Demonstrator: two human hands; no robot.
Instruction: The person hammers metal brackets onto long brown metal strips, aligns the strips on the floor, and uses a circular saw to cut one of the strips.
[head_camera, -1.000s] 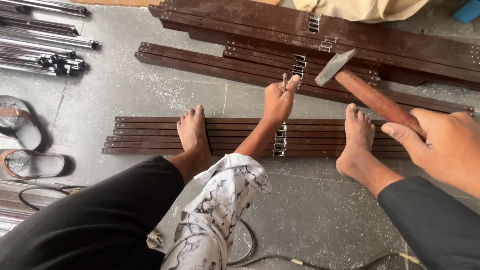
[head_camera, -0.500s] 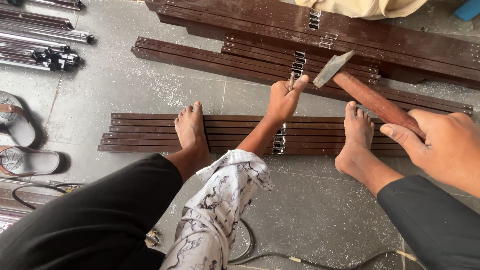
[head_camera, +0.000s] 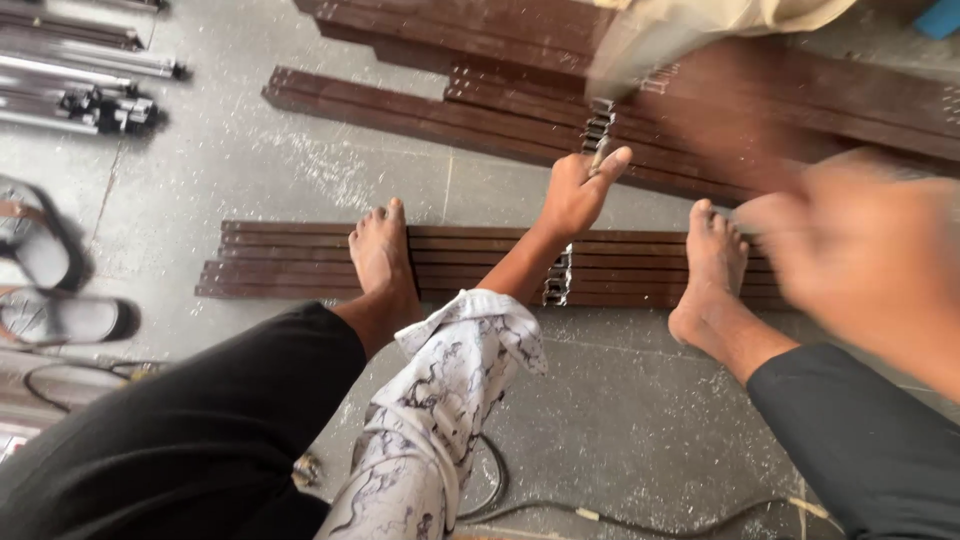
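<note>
Left hand (head_camera: 578, 190): fingers pinching a small nail (head_camera: 600, 157) upright at frame centre, steadying it.
Right hand (head_camera: 860, 255): blurring; grip unreadable.
Feet: pinning brown slats (head_camera: 300, 262) to floor.

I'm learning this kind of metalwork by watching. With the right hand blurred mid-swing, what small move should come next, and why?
Probably finish the stroke onto the small piece the left hand pinches upright over the brown metal strips, fingertips kept high. The right hand is a blur beside it, and both feet pin the nearer bundle.
</note>
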